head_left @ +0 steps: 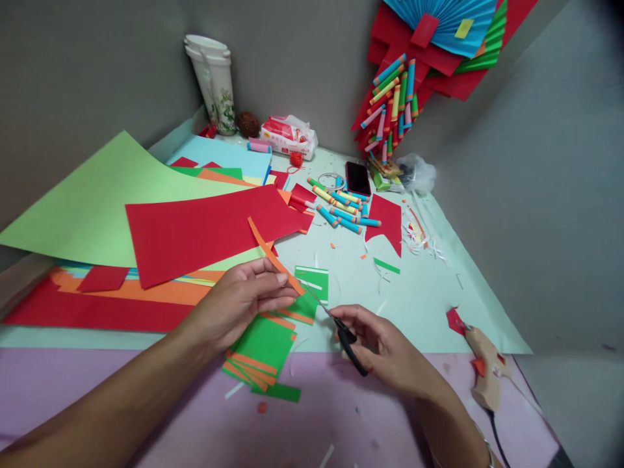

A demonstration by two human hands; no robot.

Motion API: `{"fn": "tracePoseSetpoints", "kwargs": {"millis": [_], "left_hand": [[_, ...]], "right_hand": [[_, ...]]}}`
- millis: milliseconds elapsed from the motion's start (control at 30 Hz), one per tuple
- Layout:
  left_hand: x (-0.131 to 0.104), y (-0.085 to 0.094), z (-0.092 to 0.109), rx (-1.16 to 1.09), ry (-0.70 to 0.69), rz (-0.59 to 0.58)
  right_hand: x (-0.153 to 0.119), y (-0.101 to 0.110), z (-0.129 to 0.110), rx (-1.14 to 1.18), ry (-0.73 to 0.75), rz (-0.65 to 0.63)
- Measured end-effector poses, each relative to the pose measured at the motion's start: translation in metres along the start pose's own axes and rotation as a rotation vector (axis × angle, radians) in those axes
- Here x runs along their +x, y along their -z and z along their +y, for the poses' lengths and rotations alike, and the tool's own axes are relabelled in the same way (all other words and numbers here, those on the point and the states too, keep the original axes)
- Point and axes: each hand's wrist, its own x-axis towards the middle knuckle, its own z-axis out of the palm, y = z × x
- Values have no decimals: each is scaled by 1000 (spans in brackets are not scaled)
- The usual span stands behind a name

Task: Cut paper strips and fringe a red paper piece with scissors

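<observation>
Here — orange strip (271,253) in left hand (253,289)

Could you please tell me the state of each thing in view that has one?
Orange strip: held in the left hand, slightly curved
Scissors: held in the right hand, blade opening unclear
Phone: face up, screen dark
Blue fan: pleated, spread open
Tumbler: standing, lidded
Glue gun: lying down, power unclear
Loose colored tubes: lying piled
Red yarn: wound up
</observation>
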Motion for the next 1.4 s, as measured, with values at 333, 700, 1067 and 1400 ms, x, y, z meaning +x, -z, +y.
{"fn": "tracePoseSetpoints", "kwargs": {"millis": [333, 700, 1067, 1400], "left_hand": [[-1, 1, -2, 21, -24, 23], [-1, -4, -3, 13, -30, 17], [1, -2, -4, 23, -4, 12], [1, -2, -5, 21, -14, 9]], "right_hand": [[1, -4, -1, -50, 26, 19], [2, -8, -2, -7, 23, 14], [4, -7, 4, 100, 3, -8], [6, -10, 6, 114, -13, 16]]}}
